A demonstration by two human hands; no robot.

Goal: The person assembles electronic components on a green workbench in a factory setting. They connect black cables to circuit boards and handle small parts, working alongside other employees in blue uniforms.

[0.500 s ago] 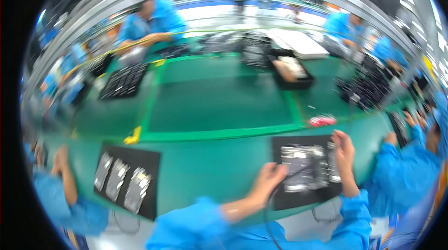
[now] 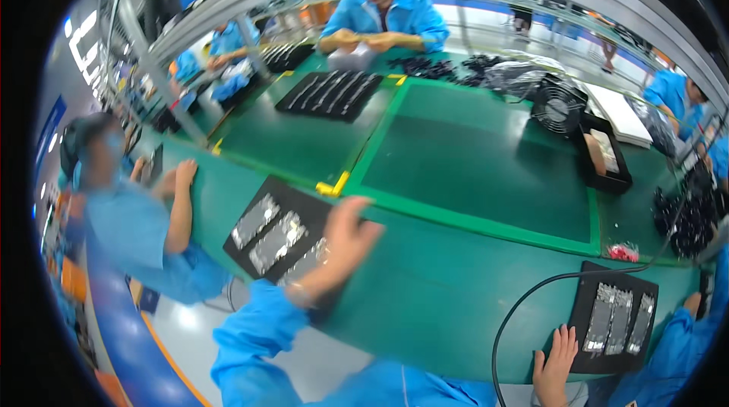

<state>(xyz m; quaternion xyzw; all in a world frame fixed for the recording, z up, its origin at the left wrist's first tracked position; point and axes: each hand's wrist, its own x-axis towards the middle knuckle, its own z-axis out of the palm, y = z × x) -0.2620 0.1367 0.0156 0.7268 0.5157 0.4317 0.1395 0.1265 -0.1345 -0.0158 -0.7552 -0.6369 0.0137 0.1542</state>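
Head view, left hand: the left hand is blurred over the right part of the left mat; its fingers are spread, thumb apart, with nothing seen between them. Whether they touch the mat or a part, I cannot tell.
Left parts: three flat silver-grey parts lie in a row on that mat, left of the left fingers; the nearest is partly hidden by the hand.
Right hand: the right hand has its fingers stretched out, thumb apart, at the near left edge of the right mat, gripping nothing visible.
Right parts: three narrow grey parts with silver ends stand side by side on this mat, just right of the right fingers.
Cable: a black cable crosses the right mat's far edge and curves down left of the right fingers.
Bench: the green bench stretches between both hands.
Tape: a yellow tape corner sits just beyond the left fingers.
Tray: a black tray with pale strips lies farther beyond them.
Fan: a black fan stands far beyond the right fingers.
Co-worker: a person in blue sits left of the left fingers.
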